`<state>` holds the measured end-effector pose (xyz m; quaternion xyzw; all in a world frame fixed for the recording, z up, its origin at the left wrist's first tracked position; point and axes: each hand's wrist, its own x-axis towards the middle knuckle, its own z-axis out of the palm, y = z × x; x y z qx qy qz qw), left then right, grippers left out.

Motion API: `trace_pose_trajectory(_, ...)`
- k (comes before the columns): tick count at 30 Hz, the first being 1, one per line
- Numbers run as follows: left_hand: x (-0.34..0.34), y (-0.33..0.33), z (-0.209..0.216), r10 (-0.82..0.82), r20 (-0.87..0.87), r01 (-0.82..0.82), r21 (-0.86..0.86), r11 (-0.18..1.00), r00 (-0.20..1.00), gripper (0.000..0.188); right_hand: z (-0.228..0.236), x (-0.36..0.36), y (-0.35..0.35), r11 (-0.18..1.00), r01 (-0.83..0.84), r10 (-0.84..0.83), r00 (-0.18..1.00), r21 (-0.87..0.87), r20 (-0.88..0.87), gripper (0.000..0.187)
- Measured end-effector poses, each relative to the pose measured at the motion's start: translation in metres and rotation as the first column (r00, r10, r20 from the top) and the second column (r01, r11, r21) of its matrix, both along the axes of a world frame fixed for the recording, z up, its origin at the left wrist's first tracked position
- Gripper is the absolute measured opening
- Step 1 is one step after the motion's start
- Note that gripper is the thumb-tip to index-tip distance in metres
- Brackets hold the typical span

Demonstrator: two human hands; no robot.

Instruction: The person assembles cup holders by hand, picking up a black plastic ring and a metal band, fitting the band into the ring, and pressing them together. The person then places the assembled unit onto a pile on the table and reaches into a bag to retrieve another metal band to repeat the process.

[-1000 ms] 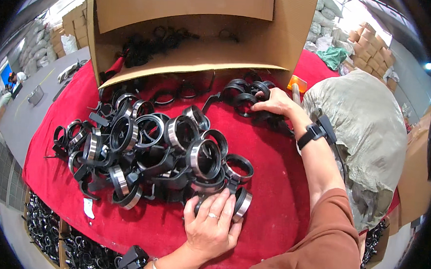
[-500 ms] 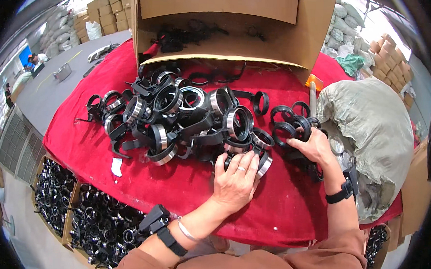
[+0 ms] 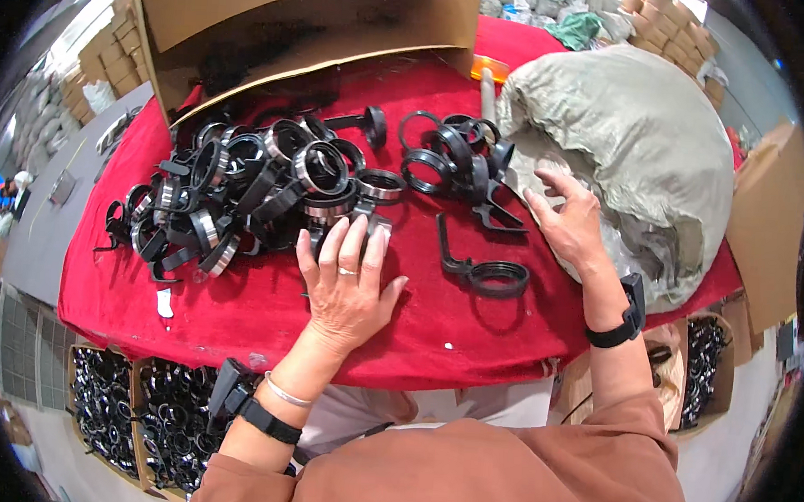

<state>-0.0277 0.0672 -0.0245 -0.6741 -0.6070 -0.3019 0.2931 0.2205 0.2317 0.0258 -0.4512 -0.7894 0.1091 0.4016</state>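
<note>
A pile of black ring-shaped parts with strap-like arms (image 3: 269,176), several with silver bands, lies on the red cloth (image 3: 397,342). My left hand (image 3: 350,280) is open, its fingertips resting on a part at the pile's near edge. My right hand (image 3: 567,219) is open with fingers apart, beside the grey sack. Left of it is a smaller cluster of plain black rings (image 3: 452,158), one with a forked bracket (image 3: 500,211) turned toward the hand. A single black ring with a bent arm (image 3: 499,279) lies alone on the cloth nearer to me.
An open cardboard box (image 3: 314,28) stands at the back, dark parts inside. A large grey sack (image 3: 626,145) fills the right side, with an orange-headed tool (image 3: 491,69) behind it. Cartons of similar parts (image 3: 171,412) stand on the floor below the table, left and right.
The view has swung to the right. My right hand has let go of the black rings and moved off toward the sack. A single ring now lies apart on the cloth.
</note>
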Motion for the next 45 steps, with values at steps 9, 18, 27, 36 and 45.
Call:
trace_pose_trajectory(9, -0.024, 0.033, 0.008, -0.013, -0.191, 0.009, -0.018, 1.000, 0.982, 0.059, -0.046, 0.062, -0.031, 0.989, 0.109, -0.125, 0.977, -0.096, -0.173, 0.022)
trace_pose_trajectory(18, 0.026, 0.004, 0.034, -0.040, -0.099, 0.038, -0.022, 0.999, 0.994, 0.052, -0.032, 0.134, -0.008, 0.860, 0.508, -0.507, 0.861, -0.041, 0.033, 0.020)
trace_pose_trajectory(27, 0.105, 0.005, 0.025, -0.680, -0.013, 0.664, -0.202, 0.720, 0.733, 0.027, 0.024, 0.218, 0.096, 0.929, 0.132, -0.116, 0.991, -0.346, 0.065, 0.051)
trace_pose_trajectory(36, 0.109, 0.032, 0.004, -0.690, 0.142, 0.698, -0.277, 0.660, 0.709, 0.035, 0.017, 0.254, 0.119, 0.618, 0.783, -0.768, 0.619, -0.065, 0.165, 0.065)
trace_pose_trajectory(45, 0.099, 0.036, -0.001, -0.652, 0.306, 0.719, -0.239, 0.653, 0.694, 0.025, 0.027, 0.191, 0.115, 0.617, 0.691, -0.378, 0.680, -0.377, 0.628, 0.054)
